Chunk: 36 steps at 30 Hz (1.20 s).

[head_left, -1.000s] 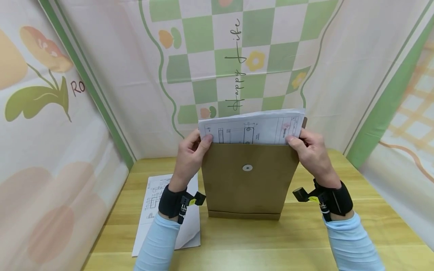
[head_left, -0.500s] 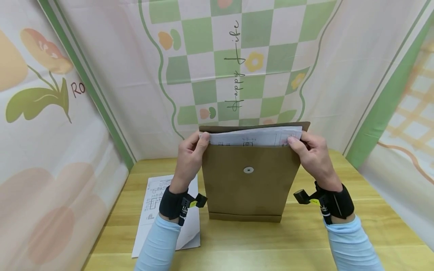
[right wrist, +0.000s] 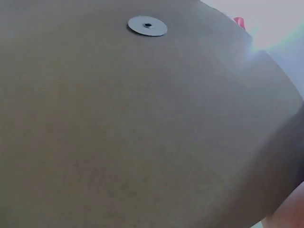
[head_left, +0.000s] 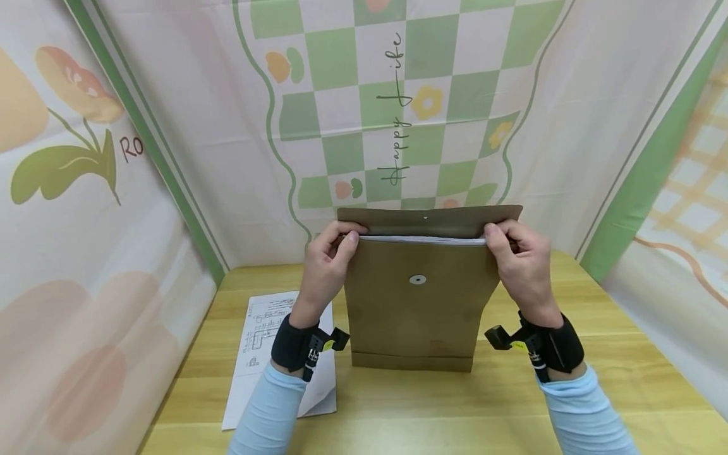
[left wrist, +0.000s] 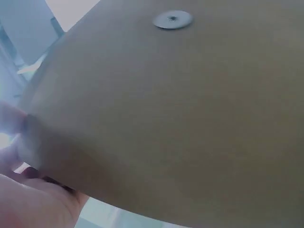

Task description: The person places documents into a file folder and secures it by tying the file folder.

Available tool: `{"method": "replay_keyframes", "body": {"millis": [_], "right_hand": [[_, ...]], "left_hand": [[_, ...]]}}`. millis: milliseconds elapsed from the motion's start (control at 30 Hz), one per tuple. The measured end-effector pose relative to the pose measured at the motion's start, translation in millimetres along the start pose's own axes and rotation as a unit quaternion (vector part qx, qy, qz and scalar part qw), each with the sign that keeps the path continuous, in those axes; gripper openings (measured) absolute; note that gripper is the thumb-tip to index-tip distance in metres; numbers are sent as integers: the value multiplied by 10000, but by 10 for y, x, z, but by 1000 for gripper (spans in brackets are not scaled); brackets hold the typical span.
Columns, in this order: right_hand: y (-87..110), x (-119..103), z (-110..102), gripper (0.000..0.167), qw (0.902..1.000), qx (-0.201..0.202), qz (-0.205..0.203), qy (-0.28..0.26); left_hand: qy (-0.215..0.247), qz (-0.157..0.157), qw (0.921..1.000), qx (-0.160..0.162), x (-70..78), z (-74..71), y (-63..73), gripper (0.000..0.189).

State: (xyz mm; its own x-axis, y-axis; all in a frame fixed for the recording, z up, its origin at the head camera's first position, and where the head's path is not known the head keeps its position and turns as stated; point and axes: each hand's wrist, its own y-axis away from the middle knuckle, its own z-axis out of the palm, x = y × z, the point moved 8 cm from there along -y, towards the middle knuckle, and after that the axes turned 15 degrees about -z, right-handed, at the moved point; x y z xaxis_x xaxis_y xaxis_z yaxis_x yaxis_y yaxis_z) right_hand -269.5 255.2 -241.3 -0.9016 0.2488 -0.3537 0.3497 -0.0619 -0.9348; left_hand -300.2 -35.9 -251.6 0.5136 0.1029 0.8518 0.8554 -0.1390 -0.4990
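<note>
A brown paper document envelope (head_left: 418,322) stands upright on the table, its flap (head_left: 392,218) raised behind the opening. On its front sits a round white button (head_left: 418,279), which shows in both wrist views too. Inside, a stack of papers (head_left: 421,240) shows only as a thin white edge along the mouth. My left hand (head_left: 328,268) pinches the upper left corner between thumb and fingers. At the upper right corner, my right hand (head_left: 523,272) grips the envelope the same way, thumb in front.
Printed sheets with line drawings (head_left: 258,360) lie on the wooden table (head_left: 409,411) at the left, partly under my left forearm. One lower corner of them curls up. A patterned cloth (head_left: 188,126) hangs at the back and sides.
The papers have slid down into the envelope, from well above the mouth to a thin edge. The raised flap has come into view behind them. Both hands have kept near the upper corners.
</note>
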Motion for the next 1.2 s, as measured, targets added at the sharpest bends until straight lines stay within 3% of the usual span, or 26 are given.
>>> {"method": "replay_keyframes", "body": {"millis": [100, 267, 367, 533, 667, 733, 867, 1000, 1200], "right_hand": [[-11, 12, 24, 10, 9993, 98, 127, -337], [-88, 16, 67, 18, 9950, 40, 451, -885], [-149, 65, 80, 20, 9925, -66, 706, -999], [-202, 230, 105, 18, 9900, -492, 1035, -819], [-194, 372, 116, 19, 9838, -877, 1324, -835], [-180, 462, 123, 20, 9814, -1220, 1399, -498], [-92, 657, 213, 22, 9739, -1809, 1321, 354], [56, 754, 360, 20, 9713, -1950, 1134, 757], [181, 529, 564, 15, 9681, -2114, 282, 1313]], "left_hand": [[42, 27, 10000, -8, -26, -4, 17, 16], [32, 157, 9998, 115, 36, -50, 51, 14], [-177, -27, 9998, 92, 49, -55, 86, 15], [-541, -530, 9966, -309, 29, -35, 195, 12], [-950, -681, 9906, -712, 41, 24, 328, 15], [-1042, -787, 9866, -982, 18, 87, 407, 17], [-808, -1152, 9784, -1514, -108, 178, 536, 25], [-280, -1480, 9713, -1839, -276, 197, 636, 32], [-10, -1666, 9662, -1968, -511, 235, 786, 36]]}}
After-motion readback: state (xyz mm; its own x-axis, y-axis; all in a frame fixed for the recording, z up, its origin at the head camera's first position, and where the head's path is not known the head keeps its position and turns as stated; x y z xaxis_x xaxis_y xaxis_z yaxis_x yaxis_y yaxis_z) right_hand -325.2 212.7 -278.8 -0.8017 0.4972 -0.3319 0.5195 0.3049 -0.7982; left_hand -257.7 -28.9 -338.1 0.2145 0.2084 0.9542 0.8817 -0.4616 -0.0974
